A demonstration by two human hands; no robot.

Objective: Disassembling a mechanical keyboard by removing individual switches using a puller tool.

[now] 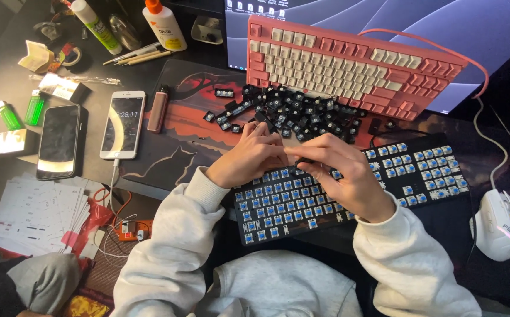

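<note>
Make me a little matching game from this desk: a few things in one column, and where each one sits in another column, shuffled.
Things:
1. pink keyboard with cream keycaps
2. black keyboard with bare blue switches
3. white computer mouse
4. pile of loose black switches

Places:
A. under both hands
B. far right of the desk, beside the black keyboard
C. propped against the monitor at the back
D. on the red and black desk mat, between the two keyboards

Pairs: 1-C, 2-A, 3-B, 4-D

The left hand and right hand meet over the black keyboard, pinching something small I cannot make out.
</note>
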